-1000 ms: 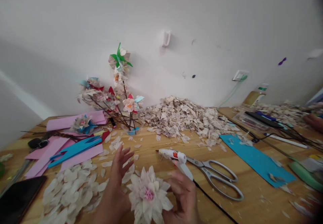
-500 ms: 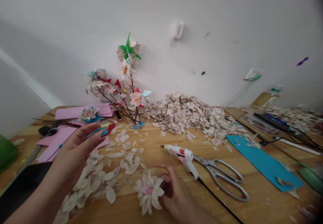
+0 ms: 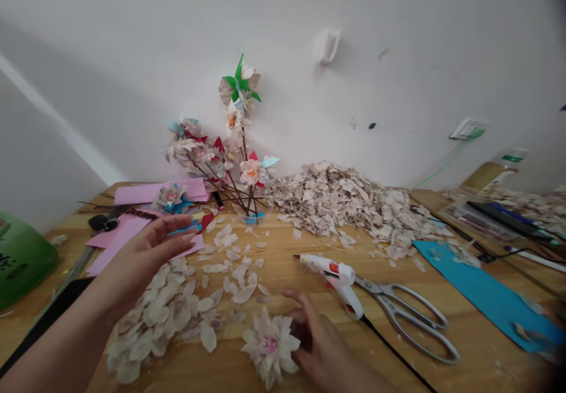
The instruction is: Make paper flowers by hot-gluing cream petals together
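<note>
My right hand [image 3: 316,343] curls its fingers around the right side of a pale petal flower [image 3: 271,347] with a pink centre, low in the head view. Its underside and some of my fingertips are hidden. My left hand [image 3: 152,248] hovers at the left, fingers stretched out and apart. Just beyond its fingers are blue paper pieces [image 3: 188,228] and a red one. Below and right of that hand spreads a heap of loose pale petals [image 3: 165,310]. A white glue gun [image 3: 333,275] lies right of the flower, close to silver scissors [image 3: 404,310].
Finished flowers on twigs [image 3: 250,172] stand near the wall. A big pile of dried flakes [image 3: 345,198] lies at the back. Blue paper [image 3: 481,292] is at right, pink paper [image 3: 163,191] at left, and a green container [image 3: 24,260] at the left edge. The glue gun's cord [image 3: 393,351] runs forward.
The view has turned a little left, so everything sits further right and more of the green container shows. Both hands keep nearly the same pose, and the flower stays at my right hand.
</note>
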Motion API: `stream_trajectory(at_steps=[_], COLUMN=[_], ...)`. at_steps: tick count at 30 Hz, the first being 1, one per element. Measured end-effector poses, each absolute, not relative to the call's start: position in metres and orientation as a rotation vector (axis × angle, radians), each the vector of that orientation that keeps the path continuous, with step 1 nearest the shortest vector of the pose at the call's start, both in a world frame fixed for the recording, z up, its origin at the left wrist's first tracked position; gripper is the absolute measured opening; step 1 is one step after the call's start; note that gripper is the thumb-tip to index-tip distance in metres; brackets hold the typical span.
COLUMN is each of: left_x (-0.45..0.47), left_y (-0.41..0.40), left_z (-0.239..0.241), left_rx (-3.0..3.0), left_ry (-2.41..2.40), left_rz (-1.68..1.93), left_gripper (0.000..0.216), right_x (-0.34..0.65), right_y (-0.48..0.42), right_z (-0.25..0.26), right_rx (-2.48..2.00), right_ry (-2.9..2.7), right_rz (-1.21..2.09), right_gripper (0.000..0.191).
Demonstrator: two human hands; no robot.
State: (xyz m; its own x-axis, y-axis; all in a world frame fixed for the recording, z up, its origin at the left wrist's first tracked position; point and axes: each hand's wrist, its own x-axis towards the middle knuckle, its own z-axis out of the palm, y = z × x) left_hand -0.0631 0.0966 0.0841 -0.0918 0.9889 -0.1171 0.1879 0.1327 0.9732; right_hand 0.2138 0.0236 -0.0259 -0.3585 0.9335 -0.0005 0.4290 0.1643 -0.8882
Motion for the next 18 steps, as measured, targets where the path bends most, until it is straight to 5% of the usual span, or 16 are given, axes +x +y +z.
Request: stream_trajectory(at_steps=[7, 18], left_x=[-0.084, -0.1], left_y=[0.109, 0.111], left_z=[0.077, 0.074], left_rx=[1.262, 1.693], left_ry=[1.565, 1.678], left_rz=[1.176, 0.855], left_gripper=[0.045, 0.05], right_x=[0.214, 0.235], right_y=[0.024, 0.023], right_z=[-0.011, -0.005], right_rx=[-1.214, -1.284], right_ry=[-1.892, -2.282], right_rz=[1.12, 0.531], right_gripper=[0.07, 0.073])
